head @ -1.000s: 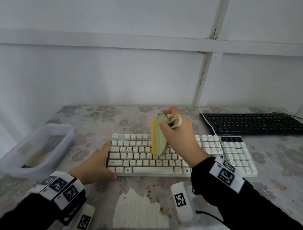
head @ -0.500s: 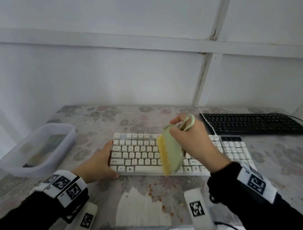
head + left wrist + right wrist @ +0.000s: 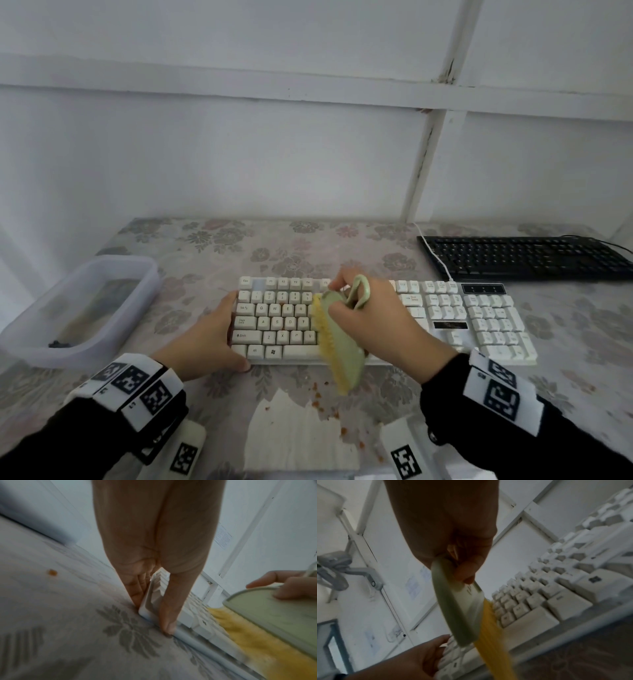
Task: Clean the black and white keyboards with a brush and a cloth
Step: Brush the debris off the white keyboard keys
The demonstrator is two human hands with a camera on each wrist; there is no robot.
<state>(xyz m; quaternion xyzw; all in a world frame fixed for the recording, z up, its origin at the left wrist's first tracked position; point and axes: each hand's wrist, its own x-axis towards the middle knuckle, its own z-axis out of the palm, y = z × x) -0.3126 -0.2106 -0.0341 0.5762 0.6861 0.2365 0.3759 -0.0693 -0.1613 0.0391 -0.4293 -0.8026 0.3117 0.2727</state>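
Gripping green brush (image 3: 344,346) in right hand (image 3: 376,322), fingers curled round it, bristles at white keyboard (image 3: 479,318) front edge. Bracing left end with left hand (image 3: 205,339), fingers straight, together.

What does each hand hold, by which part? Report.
Right hand grips the brush by its green back; left hand only braces the white keyboard's left front corner.

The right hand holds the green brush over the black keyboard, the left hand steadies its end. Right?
No: the head view shows the right hand holding the green brush over the white keyboard, whose end the left hand steadies.
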